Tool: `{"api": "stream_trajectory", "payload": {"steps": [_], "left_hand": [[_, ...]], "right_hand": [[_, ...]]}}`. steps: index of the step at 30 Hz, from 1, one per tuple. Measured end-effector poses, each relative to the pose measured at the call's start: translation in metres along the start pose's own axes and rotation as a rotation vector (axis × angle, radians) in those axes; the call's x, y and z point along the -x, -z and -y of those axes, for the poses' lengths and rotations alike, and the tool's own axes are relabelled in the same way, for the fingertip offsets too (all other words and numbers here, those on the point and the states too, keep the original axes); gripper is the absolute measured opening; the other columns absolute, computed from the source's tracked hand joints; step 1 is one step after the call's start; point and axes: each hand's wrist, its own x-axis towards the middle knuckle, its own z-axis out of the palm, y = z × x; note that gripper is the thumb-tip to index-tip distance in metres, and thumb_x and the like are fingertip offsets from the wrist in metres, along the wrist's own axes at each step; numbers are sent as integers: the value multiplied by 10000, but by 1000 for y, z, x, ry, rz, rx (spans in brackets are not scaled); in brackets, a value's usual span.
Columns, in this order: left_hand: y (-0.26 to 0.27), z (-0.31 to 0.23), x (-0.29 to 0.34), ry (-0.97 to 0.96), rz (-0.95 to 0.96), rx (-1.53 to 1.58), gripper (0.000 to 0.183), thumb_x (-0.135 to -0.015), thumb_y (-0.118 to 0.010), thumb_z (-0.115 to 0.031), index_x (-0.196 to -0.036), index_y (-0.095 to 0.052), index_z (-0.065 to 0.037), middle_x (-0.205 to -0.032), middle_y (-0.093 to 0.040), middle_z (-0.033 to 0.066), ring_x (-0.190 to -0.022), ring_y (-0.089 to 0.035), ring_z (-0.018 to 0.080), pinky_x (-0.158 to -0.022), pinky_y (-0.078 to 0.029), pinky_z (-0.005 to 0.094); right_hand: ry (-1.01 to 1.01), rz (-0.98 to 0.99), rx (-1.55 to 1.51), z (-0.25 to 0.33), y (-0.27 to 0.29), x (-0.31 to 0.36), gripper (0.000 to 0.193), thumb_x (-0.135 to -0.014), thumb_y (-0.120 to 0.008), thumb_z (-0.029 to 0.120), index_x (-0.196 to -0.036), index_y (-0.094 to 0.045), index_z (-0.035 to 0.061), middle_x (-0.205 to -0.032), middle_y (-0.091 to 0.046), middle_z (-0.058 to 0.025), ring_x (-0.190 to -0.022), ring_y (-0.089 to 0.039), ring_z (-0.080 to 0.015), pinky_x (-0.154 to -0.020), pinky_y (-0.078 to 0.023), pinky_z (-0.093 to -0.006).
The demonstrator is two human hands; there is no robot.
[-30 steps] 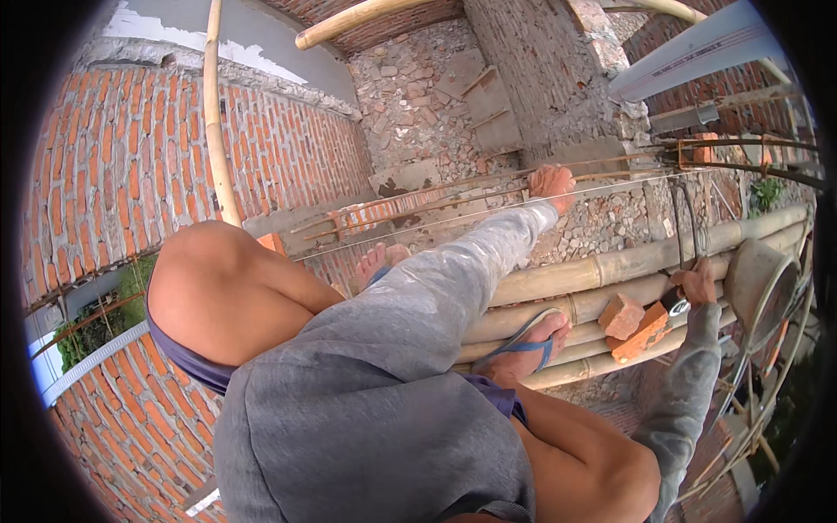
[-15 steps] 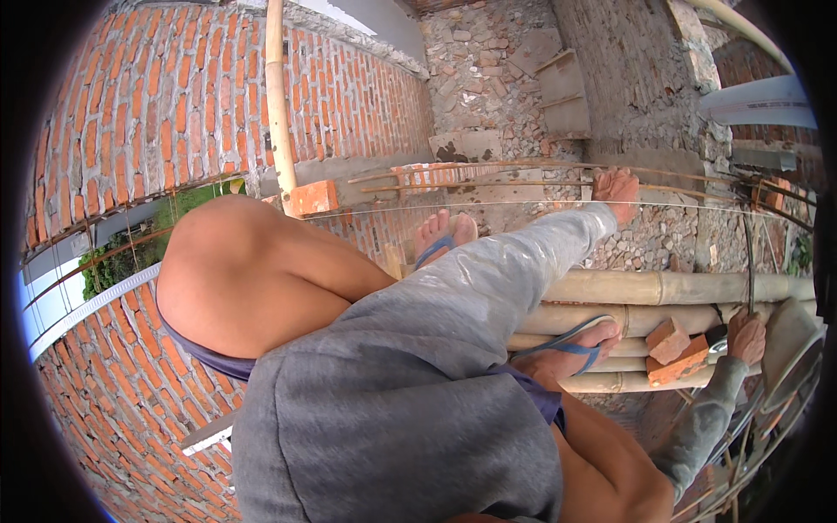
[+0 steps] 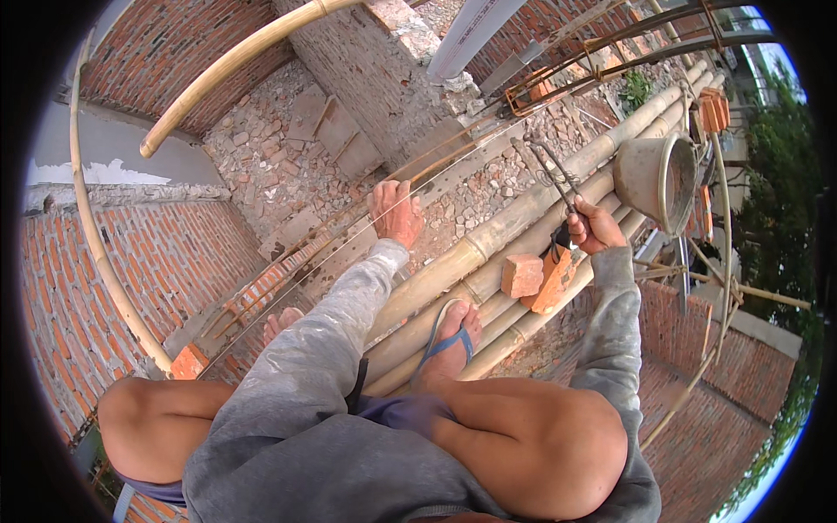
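Note:
My left hand (image 3: 397, 212) is closed around the thin steel rods (image 3: 453, 157) that run along the top of the low brick wall. A taut pale string (image 3: 336, 234) passes close beside it. My right hand (image 3: 596, 227) is raised over the bamboo poles, its fingers wrapped round a dark two-pronged metal tool (image 3: 551, 163). Thin wire loops show by the prongs; the tool's exact kind is unclear. Below that hand lie a brick piece (image 3: 522, 275) and an orange brick (image 3: 551, 283), with a black object partly hidden behind them.
Bamboo poles (image 3: 471, 248) carry my sandalled foot (image 3: 449, 340). A mortar-stained bucket (image 3: 645, 179) stands on them at the right. Broken bricks (image 3: 261, 148) cover the ground beyond the wall. A tied steel cage (image 3: 532, 91) stands at the far end, near a white pipe (image 3: 475, 35).
My view has swung to the right. My right hand has come up from beside the bricks and lifted the dark metal tool. My left hand stays on the rods.

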Motion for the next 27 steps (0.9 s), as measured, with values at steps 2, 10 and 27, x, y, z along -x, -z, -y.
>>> {"api": "stream_trajectory", "payload": {"steps": [2,10,27], "left_hand": [[5,-21,7,-46,-21,61,397,-881,-742,-205,-1237,-679,-40,-1201,-634,152,-1220,-558,369,-986,-503,545],[50,-188,7,44,360,1217,725,-967,-717,-227,-1570,-408,31,-1358,-656,207,-1213,-663,319,-1032,-550,493],[108,-212,5,247,1187,1108,361,-1085,-609,-297,-1037,-750,32,-881,-769,81,-611,-630,93,-509,-515,247]], "right_hand": [[51,-14,-10,-17,-3,32,234,-1133,-540,288,-1043,-560,72,-770,-640,-54,-562,-533,-102,-439,-394,-226],[361,23,-99,-126,-34,163,273,-1101,-589,259,-990,-633,14,-657,-651,-90,-455,-556,-133,-396,-363,-248],[399,-117,283,-141,-11,213,627,-1046,-699,257,-1511,-506,-117,-1138,-759,-205,-898,-800,-260,-573,-599,-272]]}}
